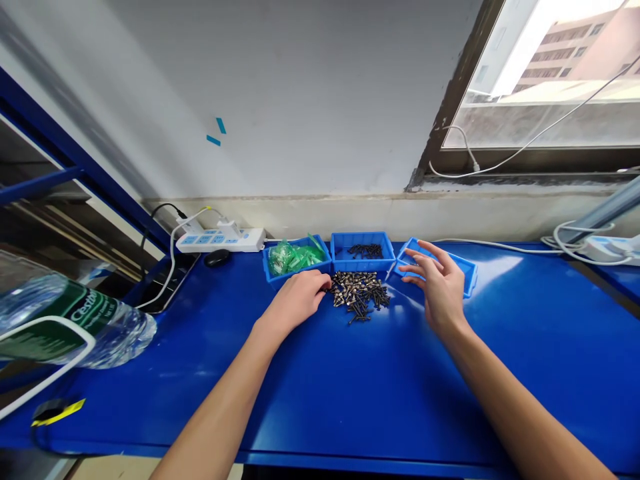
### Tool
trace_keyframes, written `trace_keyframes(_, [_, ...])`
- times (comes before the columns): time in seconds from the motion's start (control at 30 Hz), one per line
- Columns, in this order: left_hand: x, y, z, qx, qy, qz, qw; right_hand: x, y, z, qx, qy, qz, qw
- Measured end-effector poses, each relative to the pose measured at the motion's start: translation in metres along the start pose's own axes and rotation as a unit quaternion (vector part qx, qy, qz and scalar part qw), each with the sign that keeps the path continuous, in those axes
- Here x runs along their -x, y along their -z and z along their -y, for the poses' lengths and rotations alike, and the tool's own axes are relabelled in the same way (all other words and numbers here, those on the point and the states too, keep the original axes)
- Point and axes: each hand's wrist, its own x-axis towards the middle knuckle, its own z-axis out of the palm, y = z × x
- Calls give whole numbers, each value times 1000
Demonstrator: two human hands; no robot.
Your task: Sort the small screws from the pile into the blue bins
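A pile of screws point(357, 290), some dark and some shinier, lies loose on the blue table. At the pile's left edge is my left hand point(303, 297), its fingers curled and closed; whatever is between the fingertips is hidden. My right hand point(440, 283) hovers with fingers spread over the right blue bin point(465, 267), holding nothing. Behind the pile stands the middle blue bin point(350, 265), with dark screws point(367, 251) inside. The left blue bin point(273, 275), just beyond my left hand, contains green and clear plastic bags point(295, 257).
A white power strip point(220, 239) and a black mouse point(217, 257) sit at the back left. On the left lies a large water bottle point(75, 320) with a green label. Another power strip point(607, 248) with cables is at the far right. The wall rises behind the bins.
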Motion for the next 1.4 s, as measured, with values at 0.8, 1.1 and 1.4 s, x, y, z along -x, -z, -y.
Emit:
trace_keyframes(0.8, [-1,5,-18,242,-41,-128,961,17,-16,-11,40,5,251,967])
trace_keyframes(1.1, [-1,6,-29,417,27,-95,904,22,-17,-13,21,-11,356,934])
trace_keyframes(1.4, [-2,3,-31,441,32,-49,895,23,-16,-13,-47,-61,379,922])
